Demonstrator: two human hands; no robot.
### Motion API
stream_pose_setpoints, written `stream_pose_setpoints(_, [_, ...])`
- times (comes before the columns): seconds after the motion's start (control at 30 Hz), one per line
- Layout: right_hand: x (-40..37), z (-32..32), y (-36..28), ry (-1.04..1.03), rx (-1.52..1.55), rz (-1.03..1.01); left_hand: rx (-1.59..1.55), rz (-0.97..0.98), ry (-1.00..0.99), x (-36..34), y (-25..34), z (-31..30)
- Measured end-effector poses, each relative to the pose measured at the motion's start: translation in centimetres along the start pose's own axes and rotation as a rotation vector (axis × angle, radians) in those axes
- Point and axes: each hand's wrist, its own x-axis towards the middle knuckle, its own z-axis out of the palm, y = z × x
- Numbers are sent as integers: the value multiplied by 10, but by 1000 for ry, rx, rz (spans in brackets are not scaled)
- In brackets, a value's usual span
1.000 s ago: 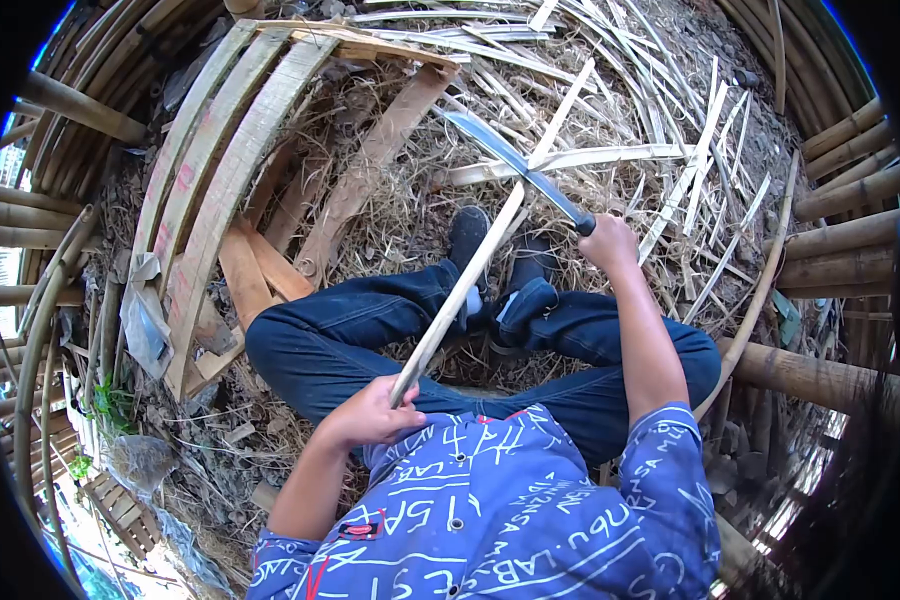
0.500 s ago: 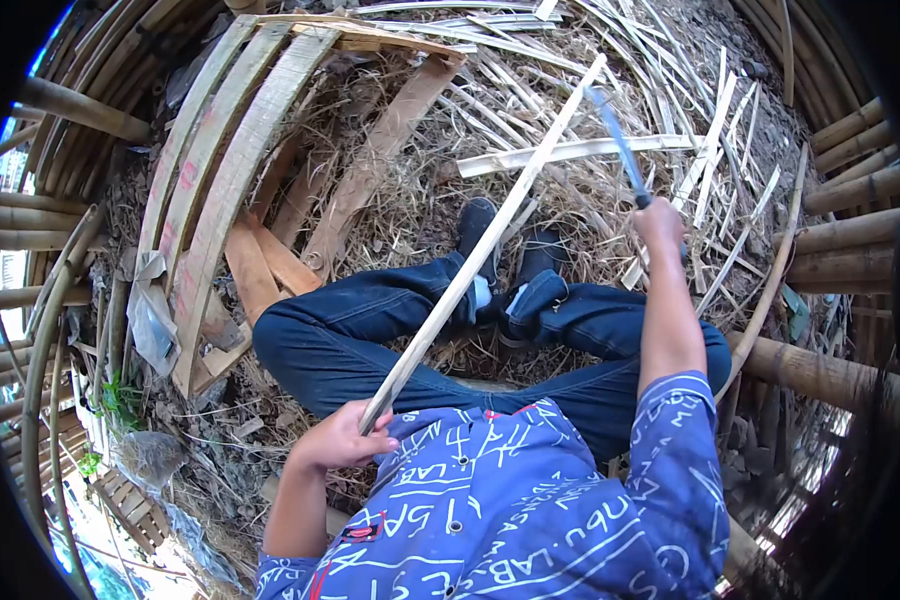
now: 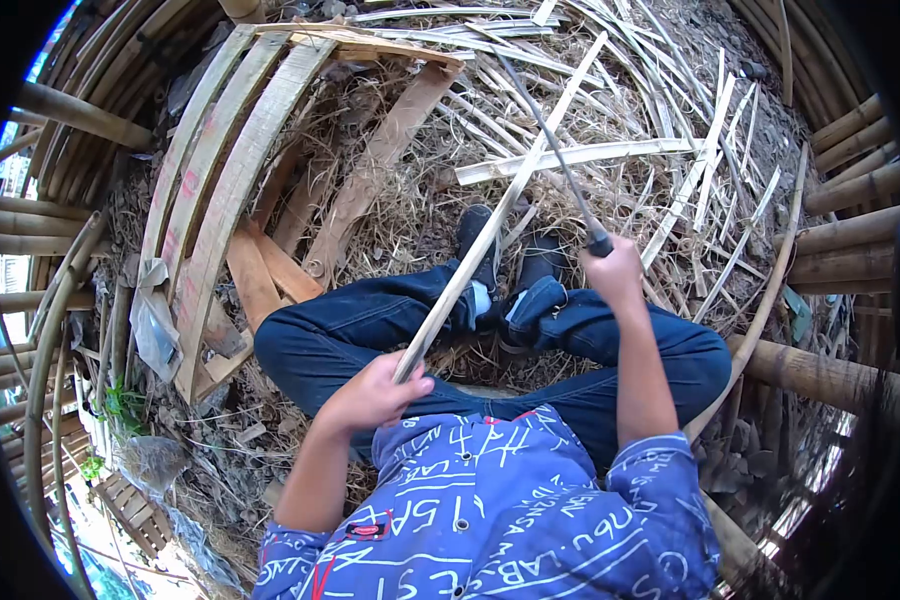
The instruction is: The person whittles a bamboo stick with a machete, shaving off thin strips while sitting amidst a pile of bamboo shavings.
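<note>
My left hand (image 3: 378, 390) is closed around the lower end of a long, pale bamboo strip (image 3: 475, 257). The strip slants up and away to the right, over my legs and shoes. In my right hand (image 3: 615, 270) is the dark handle of a long-bladed machete (image 3: 573, 188). Its blade points forward and to the left, overlapping the far part of the strip in this view. Beneath them, another flat strip (image 3: 610, 152) lies crosswise on the ground among shavings.
On the left stands a curved-looking wooden slat frame (image 3: 235, 160), with loose boards (image 3: 385, 160) beside it. Many split strips (image 3: 660, 80) litter the ground ahead. Bamboo poles (image 3: 855, 235) form walls on both sides. Crumpled plastic (image 3: 155, 325) hangs at the frame's corner.
My right hand has swung inward to the left, bringing the machete blade across the strip. My left hand has moved slightly forward and right, pushing the strip farther out.
</note>
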Motion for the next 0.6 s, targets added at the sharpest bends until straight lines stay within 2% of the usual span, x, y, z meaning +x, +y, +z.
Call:
stream_pose_setpoints(0.03, [-9,10,-3,-34,105,1,6,32,-79,12,-3,-6])
stream_pose_setpoints(0.07, [-18,22,-4,-66,209,3,7,35,-78,23,-5,-8])
stream_pose_setpoints(0.13, [-40,41,-14,-110,358,-26,-226,25,-122,44,-14,-8])
stream_pose_setpoints(0.2, [-61,56,-22,-182,498,26,-218,61,-127,61,-24,-5])
stream_pose_setpoints(0.27, [-79,69,-24,-259,545,116,27,26,61,72,-25,0])
stream_pose_setpoints(0.3, [-86,78,-17,-295,548,144,215,77,141,78,-31,0])
stream_pose_setpoints(0.4, [-103,83,-15,-415,563,225,261,112,184,75,-35,4])
stream_pose_setpoints(0.47, [-112,83,-13,-495,621,311,211,123,177,72,-43,-1])
stream_pose_setpoints(0.53, [-119,83,-9,-537,638,315,-134,116,-49,69,-51,-11])
stream_pose_setpoints(0.6, [-122,79,-13,-521,720,407,-219,96,-96,60,-53,-16])
